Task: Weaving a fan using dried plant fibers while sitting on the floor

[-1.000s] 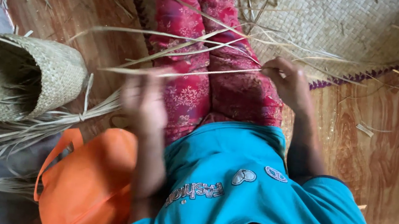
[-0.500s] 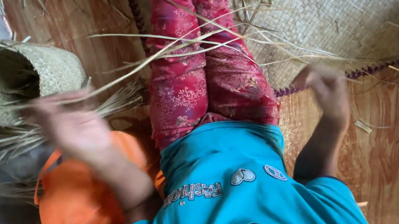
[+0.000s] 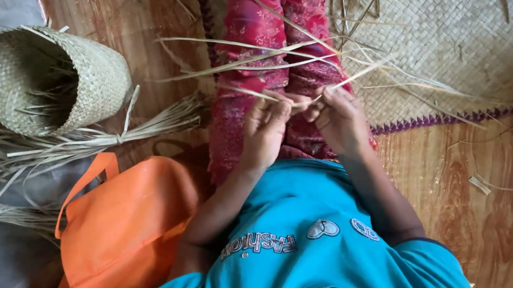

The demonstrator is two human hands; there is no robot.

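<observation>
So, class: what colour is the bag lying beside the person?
Orange bag, plain with no pattern visible; the head view shows it clearly.

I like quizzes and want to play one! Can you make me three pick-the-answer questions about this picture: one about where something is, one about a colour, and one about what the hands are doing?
1. Where is the woven basket?
A. On the person's lap
B. On the floor at the picture's left, lying on its side
C. Inside the bag

2. What colour is the bag beside the person?
A. Orange
B. Green
C. Black

3. What are the hands doing?
A. Resting flat on the floor
B. Holding the basket
C. Pinching thin straw strips over the lap

Answers:
1 B, its open mouth faces sideways beside loose straw.
2 A, it is bright orange with a loop handle.
3 C, the left hand and right hand meet close together, fingers closed on the strips.
</observation>
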